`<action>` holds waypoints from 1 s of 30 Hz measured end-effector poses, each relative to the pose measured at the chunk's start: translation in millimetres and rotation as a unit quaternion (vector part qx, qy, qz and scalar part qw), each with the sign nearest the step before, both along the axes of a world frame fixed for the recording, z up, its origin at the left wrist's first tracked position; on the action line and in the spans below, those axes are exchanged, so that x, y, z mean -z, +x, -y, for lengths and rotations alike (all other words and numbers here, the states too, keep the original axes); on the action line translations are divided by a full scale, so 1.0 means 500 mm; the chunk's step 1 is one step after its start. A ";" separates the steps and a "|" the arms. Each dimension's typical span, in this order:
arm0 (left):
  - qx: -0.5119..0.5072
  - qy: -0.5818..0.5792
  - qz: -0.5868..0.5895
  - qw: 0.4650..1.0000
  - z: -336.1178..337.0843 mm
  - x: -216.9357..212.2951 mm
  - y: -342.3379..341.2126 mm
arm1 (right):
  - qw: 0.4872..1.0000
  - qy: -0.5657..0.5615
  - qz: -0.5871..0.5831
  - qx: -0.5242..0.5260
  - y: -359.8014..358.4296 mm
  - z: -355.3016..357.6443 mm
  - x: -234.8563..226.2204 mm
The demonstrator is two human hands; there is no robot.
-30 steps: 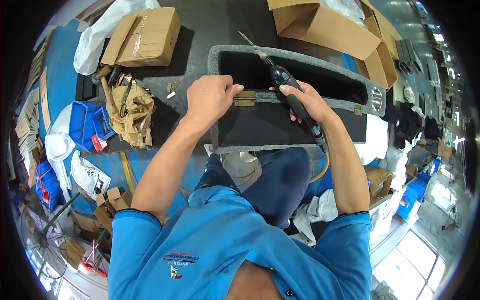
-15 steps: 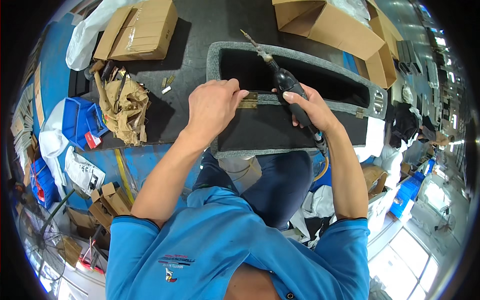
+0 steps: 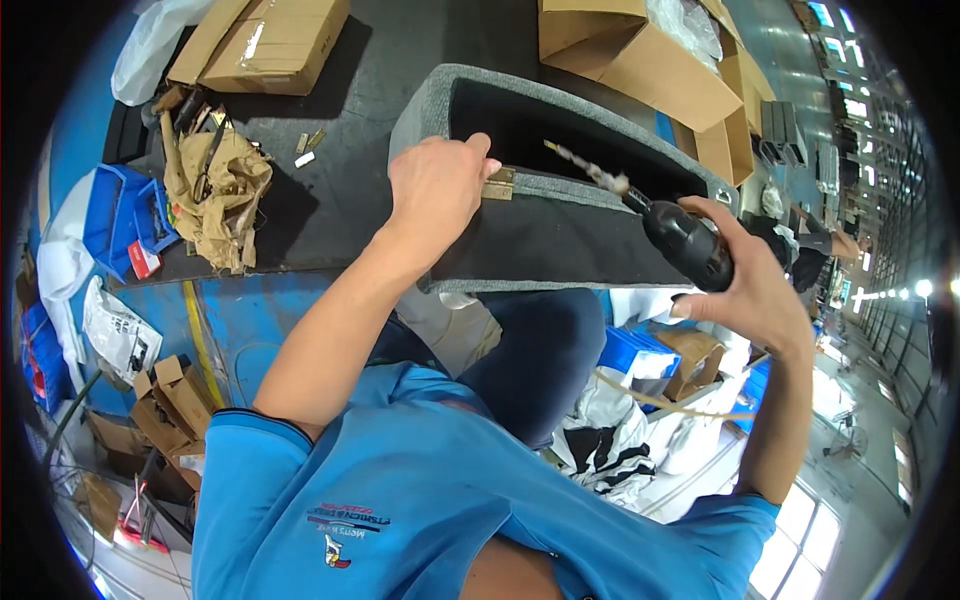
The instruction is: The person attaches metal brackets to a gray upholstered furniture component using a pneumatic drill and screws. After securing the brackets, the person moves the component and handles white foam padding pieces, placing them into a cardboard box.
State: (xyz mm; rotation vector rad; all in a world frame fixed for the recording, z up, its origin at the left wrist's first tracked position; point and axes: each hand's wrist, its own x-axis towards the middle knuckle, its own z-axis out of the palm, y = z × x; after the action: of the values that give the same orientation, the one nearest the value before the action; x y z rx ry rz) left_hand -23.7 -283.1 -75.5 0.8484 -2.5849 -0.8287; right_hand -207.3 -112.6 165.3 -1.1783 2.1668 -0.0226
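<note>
Holding a black power drill wrapped in the right hand grip, the person keeps its bit pointing up-left along its long axis toward the single brass hinge on the top edge of the grey carpeted box on the dark tabletop. The left hand is nearer, its grip curled over the box edge, fingertips touching just beside the hinge; the bit tip sits near it, apart. Counts: one drill, one hinge, one carpeted box, two hands.
</note>
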 end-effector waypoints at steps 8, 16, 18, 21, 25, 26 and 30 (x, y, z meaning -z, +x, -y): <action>-0.005 -0.020 -0.020 1.000 0.002 0.021 0.004 | 0.938 0.250 -0.195 -0.139 0.101 0.161 -0.057; -0.007 -0.017 -0.045 0.999 -0.001 0.028 0.003 | 0.941 0.169 -0.220 -0.195 0.106 0.174 -0.018; -0.008 -0.016 -0.043 0.999 0.000 0.028 0.003 | 0.941 0.160 -0.219 -0.202 0.108 0.175 -0.012; -0.006 -0.010 -0.036 0.999 -0.002 0.026 0.002 | 0.941 0.188 -0.214 -0.183 0.117 0.181 -0.012; -0.006 -0.003 -0.028 1.000 0.001 0.020 0.002 | 0.937 0.194 -0.220 -0.191 0.118 0.184 -0.012; -0.007 0.000 -0.027 1.000 0.002 0.020 0.002 | 0.936 0.188 -0.224 -0.196 0.118 0.183 -0.010; -0.009 -0.001 -0.031 0.999 0.001 0.021 0.002 | 0.933 0.180 -0.234 -0.205 0.112 0.179 0.001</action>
State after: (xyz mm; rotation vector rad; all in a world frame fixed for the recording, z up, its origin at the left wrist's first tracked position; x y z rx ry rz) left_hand -23.0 -283.8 -85.9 0.8296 -2.5209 -0.8334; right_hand -151.5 -202.0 164.8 -1.4913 2.1275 0.8790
